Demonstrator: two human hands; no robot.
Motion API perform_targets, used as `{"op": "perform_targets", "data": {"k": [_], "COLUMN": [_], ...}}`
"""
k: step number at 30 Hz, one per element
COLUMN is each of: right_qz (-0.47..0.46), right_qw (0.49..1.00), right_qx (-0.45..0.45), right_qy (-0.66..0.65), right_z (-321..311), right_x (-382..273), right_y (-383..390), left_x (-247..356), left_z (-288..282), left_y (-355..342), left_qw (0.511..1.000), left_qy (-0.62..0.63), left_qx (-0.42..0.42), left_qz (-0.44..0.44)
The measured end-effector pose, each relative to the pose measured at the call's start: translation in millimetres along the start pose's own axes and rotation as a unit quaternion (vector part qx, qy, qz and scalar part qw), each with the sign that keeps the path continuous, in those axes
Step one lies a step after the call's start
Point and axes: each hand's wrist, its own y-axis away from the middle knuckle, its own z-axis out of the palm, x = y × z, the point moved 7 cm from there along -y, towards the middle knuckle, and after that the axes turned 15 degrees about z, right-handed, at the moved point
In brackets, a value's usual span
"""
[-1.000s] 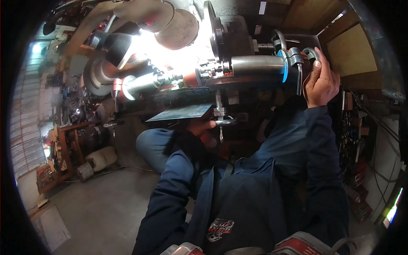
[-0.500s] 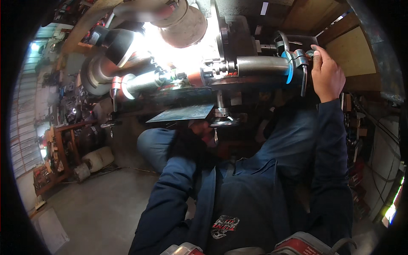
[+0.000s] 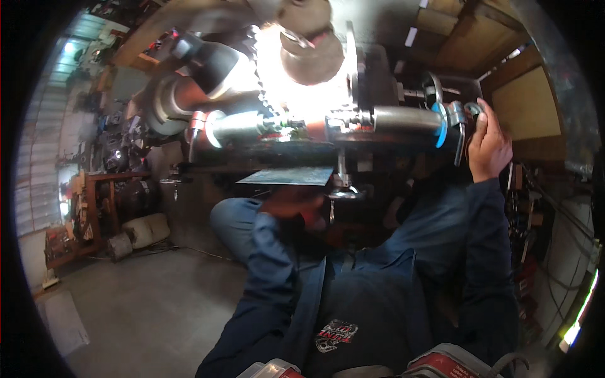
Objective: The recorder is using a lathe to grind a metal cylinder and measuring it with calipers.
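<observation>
A long metal machine (image 3: 403, 118) spans the upper middle, with steel rollers, a blue collar (image 3: 441, 126) and a clamp with a lever (image 3: 457, 123) at its right. My right hand (image 3: 488, 142) is at that right end, fingers curled round a curved metal handle (image 3: 474, 107). A flat metal plate (image 3: 287, 175) sticks out below the machine. My left hand (image 3: 290, 201) is under the plate, beside a small handwheel (image 3: 346, 193), smeared and partly hidden, so its fingers cannot be made out. Bright light washes out the middle of the machine.
Wooden shelves (image 3: 97, 177) with tools line the left, near a corrugated wall (image 3: 38, 164) and a pale container on the floor (image 3: 145, 230). Cables and tools crowd the right beside wooden panels (image 3: 523, 113). My bent knees sit beneath the machine.
The machine and my right hand appear lower in the picture, the whole view having shifted. My left hand shows more as a blurred shape under the plate than half a second ago.
</observation>
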Motion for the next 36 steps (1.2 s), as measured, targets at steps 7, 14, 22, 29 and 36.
{"op": "perform_targets", "data": {"k": [7, 14, 22, 29, 36], "right_qz": [0.089, 0.110, 0.089, -0.026, 0.052], "right_qw": [0.977, 0.945, 0.921, 0.998, 0.983], "right_qx": [-0.180, -0.302, -0.380, 0.025, 0.118], "right_qy": [0.071, 0.062, 0.014, -0.044, -0.130], "right_z": [9, 46, 66, -12, 10], "right_x": [-13, -6, 3, -29, 13], "right_y": [-27, -55, -56, 10, 74], "left_x": [216, 168, 167, 175, 151], "left_z": [-137, -217, -217, -215, -199], "left_y": [114, 53, 49, 65, 75], "left_qw": [0.670, 0.701, 0.670, 0.670, 0.700], "left_qy": [-0.467, -0.554, -0.594, -0.546, -0.353], "left_qx": [0.485, 0.393, 0.387, 0.431, 0.488], "left_qz": [0.312, 0.217, 0.220, 0.260, 0.384]}}
